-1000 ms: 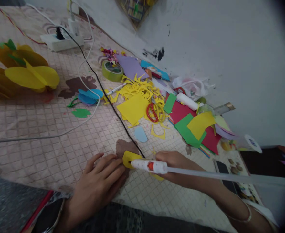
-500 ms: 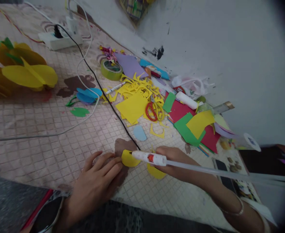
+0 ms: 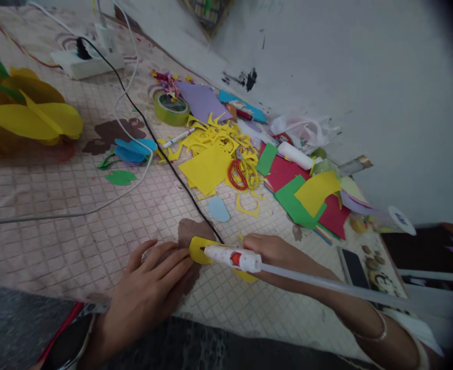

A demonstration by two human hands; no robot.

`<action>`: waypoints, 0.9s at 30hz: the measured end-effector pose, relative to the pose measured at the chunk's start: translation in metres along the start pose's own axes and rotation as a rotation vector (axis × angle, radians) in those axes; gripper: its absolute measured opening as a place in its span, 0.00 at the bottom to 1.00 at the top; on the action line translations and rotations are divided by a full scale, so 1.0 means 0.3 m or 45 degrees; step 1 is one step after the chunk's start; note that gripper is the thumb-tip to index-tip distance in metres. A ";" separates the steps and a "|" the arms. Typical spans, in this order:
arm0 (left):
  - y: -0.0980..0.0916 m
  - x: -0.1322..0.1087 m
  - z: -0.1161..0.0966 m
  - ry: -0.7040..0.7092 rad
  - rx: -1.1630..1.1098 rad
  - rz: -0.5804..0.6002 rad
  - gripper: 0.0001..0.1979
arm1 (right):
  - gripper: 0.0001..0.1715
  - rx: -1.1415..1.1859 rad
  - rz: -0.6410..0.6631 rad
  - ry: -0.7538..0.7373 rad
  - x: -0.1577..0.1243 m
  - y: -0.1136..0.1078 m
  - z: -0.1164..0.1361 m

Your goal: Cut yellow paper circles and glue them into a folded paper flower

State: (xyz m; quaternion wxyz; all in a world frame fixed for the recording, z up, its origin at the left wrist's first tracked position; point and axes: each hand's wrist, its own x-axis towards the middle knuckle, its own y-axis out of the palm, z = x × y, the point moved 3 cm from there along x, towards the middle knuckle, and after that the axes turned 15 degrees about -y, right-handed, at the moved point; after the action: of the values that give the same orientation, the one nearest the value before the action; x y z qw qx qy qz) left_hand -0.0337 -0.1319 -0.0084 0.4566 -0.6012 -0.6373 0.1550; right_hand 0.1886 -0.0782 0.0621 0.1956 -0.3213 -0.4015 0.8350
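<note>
My right hand [image 3: 263, 252] is closed round a white hot glue gun [image 3: 226, 258], whose dark nozzle points left over a yellow paper piece [image 3: 198, 251]. A long clear glue stick [image 3: 307, 277] sticks out of its back, and a black cord [image 3: 180, 180] runs up to it. My left hand [image 3: 155, 277] lies flat with fingers stretched out, the fingertips at the left edge of that paper piece. Partly hidden under the glue gun and right hand is another yellow piece [image 3: 245, 276].
Beyond the hands lie yellow sheets [image 3: 207, 167], red-handled scissors [image 3: 236, 174], yellow scraps [image 3: 219, 134], a tape roll [image 3: 171, 109] and coloured paper [image 3: 299, 203]. Yellow paper shapes [image 3: 37, 121] stand at left, near a power strip [image 3: 90, 62]. A phone [image 3: 353, 267] lies right.
The view has shifted slightly, so most things sit a little further left. The glue gun's nozzle is a bit further left and lower over the yellow piece; both hands keep their pose.
</note>
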 end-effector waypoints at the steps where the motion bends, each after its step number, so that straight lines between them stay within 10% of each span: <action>1: 0.000 0.000 0.000 -0.003 0.001 -0.003 0.07 | 0.12 -0.001 0.014 0.002 -0.005 0.003 -0.003; 27: -0.003 0.009 -0.008 -0.021 0.049 0.015 0.07 | 0.15 -0.081 0.019 -0.127 0.001 -0.041 -0.046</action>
State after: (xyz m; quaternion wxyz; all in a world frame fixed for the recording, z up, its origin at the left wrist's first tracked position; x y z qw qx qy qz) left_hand -0.0319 -0.1307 -0.0054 0.4617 -0.5947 -0.6345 0.1749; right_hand 0.1988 -0.0630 0.0653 0.1589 -0.2884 -0.4346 0.8383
